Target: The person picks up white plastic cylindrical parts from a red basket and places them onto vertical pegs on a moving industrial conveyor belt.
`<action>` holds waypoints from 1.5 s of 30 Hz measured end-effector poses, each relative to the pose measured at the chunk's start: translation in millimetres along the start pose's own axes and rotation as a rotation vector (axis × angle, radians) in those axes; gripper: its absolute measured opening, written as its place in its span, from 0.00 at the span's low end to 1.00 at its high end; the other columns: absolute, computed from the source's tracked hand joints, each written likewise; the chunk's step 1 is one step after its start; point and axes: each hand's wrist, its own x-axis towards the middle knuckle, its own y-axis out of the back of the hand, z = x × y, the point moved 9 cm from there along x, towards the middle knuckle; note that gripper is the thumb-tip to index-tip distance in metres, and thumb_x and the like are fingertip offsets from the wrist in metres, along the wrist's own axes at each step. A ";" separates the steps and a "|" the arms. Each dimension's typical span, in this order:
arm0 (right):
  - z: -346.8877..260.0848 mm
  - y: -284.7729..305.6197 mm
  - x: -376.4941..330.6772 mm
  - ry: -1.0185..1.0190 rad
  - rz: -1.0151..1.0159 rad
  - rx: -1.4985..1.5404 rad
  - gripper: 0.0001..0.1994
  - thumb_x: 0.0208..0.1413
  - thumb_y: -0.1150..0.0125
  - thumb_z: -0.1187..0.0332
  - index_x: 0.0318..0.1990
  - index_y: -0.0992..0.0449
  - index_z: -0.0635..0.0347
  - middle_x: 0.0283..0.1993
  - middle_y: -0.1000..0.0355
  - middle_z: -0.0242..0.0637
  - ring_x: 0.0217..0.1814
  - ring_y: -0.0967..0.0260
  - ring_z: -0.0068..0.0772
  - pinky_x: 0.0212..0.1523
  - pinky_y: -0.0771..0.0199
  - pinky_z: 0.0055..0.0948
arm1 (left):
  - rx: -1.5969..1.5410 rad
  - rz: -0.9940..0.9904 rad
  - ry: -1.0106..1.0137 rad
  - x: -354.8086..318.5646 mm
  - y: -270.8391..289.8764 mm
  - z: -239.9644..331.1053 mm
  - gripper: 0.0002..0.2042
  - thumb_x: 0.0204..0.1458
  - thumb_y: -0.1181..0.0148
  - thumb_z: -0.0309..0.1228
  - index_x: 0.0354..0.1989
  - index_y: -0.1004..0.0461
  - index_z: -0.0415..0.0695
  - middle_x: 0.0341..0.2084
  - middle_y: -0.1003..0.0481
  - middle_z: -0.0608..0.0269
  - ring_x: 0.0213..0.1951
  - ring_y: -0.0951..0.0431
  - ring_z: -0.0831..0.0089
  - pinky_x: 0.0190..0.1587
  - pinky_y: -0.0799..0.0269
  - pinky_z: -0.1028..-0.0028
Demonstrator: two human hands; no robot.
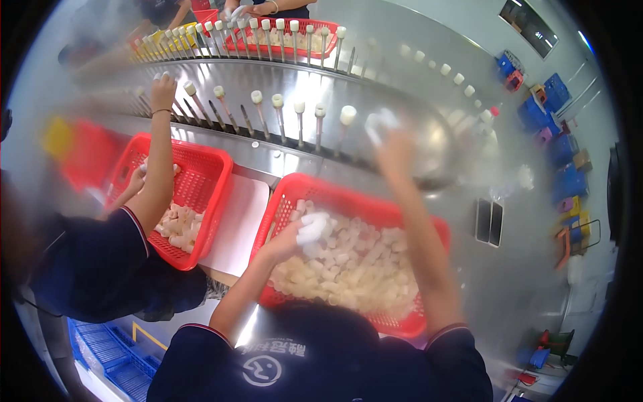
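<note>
A red perforated basket (278, 201) in front of me holds a heap of small whitish, short tube-like pieces (355, 258). Above the heap's left part is my left hand (313, 229), white covers on its fingers. Its fingers are drawn together; whatever is between them cannot be made out. Beyond the basket's far edge, my right hand (385, 130), also with white on the fingers, is smeared by motion. It is close to the right end of a row of upright metal rods, where a white piece (347, 115) caps one rod (319, 127).
At my left a co-worker's raised hand (163, 90) is by the rods, over another red basket (224, 174). A second capped row (295, 40) runs farther back, with another person behind it. Two dark phone-like slabs (489, 222) lie on the metal table at right.
</note>
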 end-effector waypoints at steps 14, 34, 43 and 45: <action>-1.6 -102.8 -355.9 -0.132 -1.031 -0.132 0.20 0.40 0.43 0.62 0.45 0.29 0.51 0.41 0.31 0.41 0.48 0.39 0.47 0.43 0.36 0.47 | 0.469 0.872 -0.776 19.0 87.9 229.2 0.18 0.50 0.46 0.28 0.51 0.33 0.44 0.32 0.25 0.59 0.21 0.28 0.77 0.23 0.34 0.78; 68.6 -86.4 -348.3 -0.183 -0.867 0.020 0.05 0.42 0.50 0.69 0.27 0.29 0.54 0.30 0.33 0.44 0.35 0.33 0.45 0.32 0.33 0.43 | 1.399 0.934 -0.533 96.7 3.0 168.0 0.12 0.42 0.44 0.31 0.35 0.28 0.40 0.27 0.28 0.44 0.31 0.27 0.48 0.34 0.33 0.56; 127.8 -69.3 -347.0 -0.182 -0.538 0.296 0.09 0.43 0.46 0.62 0.29 0.26 0.55 0.31 0.29 0.40 0.32 0.32 0.45 0.32 0.30 0.37 | -0.103 0.211 -0.113 103.9 17.3 -53.5 0.05 0.50 0.51 0.36 0.30 0.34 0.50 0.23 0.31 0.68 0.26 0.28 0.79 0.15 0.39 0.79; 128.3 -37.3 -344.8 -0.018 -0.320 0.279 0.10 0.47 0.48 0.61 0.30 0.26 0.57 0.31 0.29 0.40 0.31 0.31 0.43 0.32 0.29 0.36 | -0.183 0.221 -0.036 92.7 16.5 -70.6 0.07 0.51 0.52 0.38 0.34 0.32 0.51 0.26 0.30 0.69 0.25 0.28 0.79 0.12 0.41 0.79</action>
